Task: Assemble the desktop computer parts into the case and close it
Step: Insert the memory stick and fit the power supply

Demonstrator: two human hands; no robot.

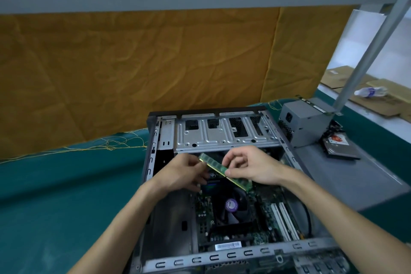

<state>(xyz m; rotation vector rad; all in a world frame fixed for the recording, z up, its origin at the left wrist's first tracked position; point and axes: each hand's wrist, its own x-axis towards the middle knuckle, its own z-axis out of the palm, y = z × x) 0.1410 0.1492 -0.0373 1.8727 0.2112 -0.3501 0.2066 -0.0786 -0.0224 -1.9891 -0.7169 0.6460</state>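
L hand [184,171] & R hand [249,165] each pinch an end of RAM stick [224,171], tilted over open case [153,140], prob lining up w/ mobo slot

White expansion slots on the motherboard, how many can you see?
2 long white plastic expansion slots: one and its neighbour just right, side by side, right of the black cooler fan. Others may be hidden.
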